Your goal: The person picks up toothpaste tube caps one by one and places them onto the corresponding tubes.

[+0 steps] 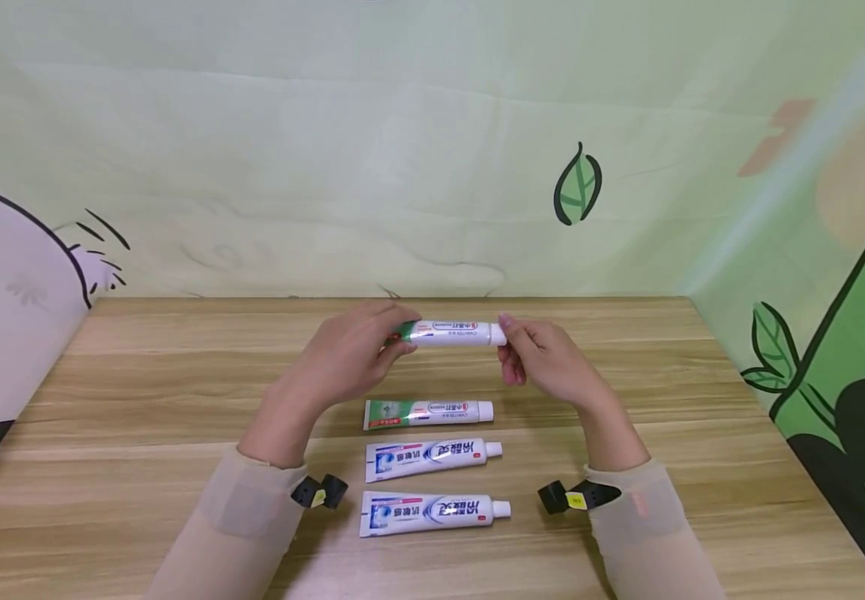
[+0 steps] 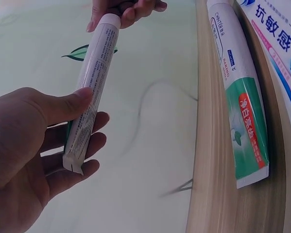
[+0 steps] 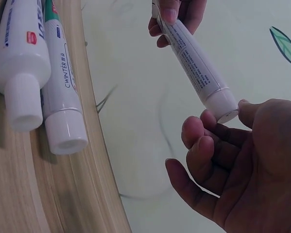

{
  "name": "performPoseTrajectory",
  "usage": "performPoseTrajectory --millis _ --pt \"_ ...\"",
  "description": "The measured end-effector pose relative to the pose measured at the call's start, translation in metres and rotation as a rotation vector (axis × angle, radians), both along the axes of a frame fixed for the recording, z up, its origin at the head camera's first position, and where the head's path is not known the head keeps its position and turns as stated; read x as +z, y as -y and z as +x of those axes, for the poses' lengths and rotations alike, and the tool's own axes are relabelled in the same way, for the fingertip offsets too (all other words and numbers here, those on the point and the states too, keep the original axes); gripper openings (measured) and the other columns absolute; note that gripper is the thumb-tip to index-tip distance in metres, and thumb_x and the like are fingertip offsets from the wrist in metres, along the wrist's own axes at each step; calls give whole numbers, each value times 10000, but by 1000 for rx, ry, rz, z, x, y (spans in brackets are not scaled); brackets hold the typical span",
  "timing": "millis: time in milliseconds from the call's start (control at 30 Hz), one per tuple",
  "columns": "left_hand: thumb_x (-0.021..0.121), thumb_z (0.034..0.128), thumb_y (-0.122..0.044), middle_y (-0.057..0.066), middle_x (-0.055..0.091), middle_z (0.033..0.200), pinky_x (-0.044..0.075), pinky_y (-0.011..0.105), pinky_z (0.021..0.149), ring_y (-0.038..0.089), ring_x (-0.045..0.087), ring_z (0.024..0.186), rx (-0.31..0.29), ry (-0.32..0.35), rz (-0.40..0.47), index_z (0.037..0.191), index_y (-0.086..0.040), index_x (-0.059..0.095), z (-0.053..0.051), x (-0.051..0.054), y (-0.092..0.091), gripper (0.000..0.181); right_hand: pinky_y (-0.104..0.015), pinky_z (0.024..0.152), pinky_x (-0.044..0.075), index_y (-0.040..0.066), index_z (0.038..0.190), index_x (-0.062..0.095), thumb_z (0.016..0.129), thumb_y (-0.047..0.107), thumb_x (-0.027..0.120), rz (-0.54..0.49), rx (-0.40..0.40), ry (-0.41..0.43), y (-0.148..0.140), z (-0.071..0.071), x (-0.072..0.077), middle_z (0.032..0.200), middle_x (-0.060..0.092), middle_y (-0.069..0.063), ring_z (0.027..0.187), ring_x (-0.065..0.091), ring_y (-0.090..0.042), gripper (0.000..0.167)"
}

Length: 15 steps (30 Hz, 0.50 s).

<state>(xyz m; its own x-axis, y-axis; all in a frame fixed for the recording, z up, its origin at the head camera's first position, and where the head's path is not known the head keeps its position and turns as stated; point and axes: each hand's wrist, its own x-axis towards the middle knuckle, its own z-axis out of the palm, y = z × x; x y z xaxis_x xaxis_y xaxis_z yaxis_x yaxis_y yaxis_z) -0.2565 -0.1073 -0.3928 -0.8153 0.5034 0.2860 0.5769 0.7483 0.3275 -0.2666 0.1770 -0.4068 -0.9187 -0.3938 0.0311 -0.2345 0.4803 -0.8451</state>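
Observation:
Above the far part of the table, a green and white toothpaste tube (image 1: 451,333) is held level between both hands. My left hand (image 1: 357,346) grips its flat crimped end, thumb on one face and fingers behind, as the left wrist view shows. At the other end my right hand (image 1: 548,358) pinches the white cap (image 3: 222,104) between thumb and forefinger, its other fingers loosely curled. Nearer to me on the table lies a matching green and white tube (image 1: 428,413). Below it are two blue and white toothpaste tubes, one (image 1: 432,460) above the other (image 1: 435,513).
The wood-grain table (image 1: 177,392) meets a pale green printed backdrop (image 1: 290,167) along its far edge. The three lying tubes form a column between my forearms, caps toward the right. A small black camera sits on each wrist, the left one (image 1: 320,492) and the right one (image 1: 578,497).

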Motion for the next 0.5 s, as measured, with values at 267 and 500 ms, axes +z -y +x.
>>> performPoseTrajectory --millis 267,500 --pt "685 1015 -256 29 730 1155 590 359 807 174 671 942 0 7 8 1326 -112 668 0 1 1 343 -274 579 488 21 921 703 1106 555 298 -7 -52 37 -3 -1 1 685 659 -91 601 585 -208 696" --pt "700 1006 -244 34 728 1170 600 374 825 184 674 954 13 4 16 1329 -113 666 0 1 3 350 -334 758 538 65 1235 660 1100 469 455 40 -91 -15 -9 -2 4 928 742 -129 803 672 -286 473"
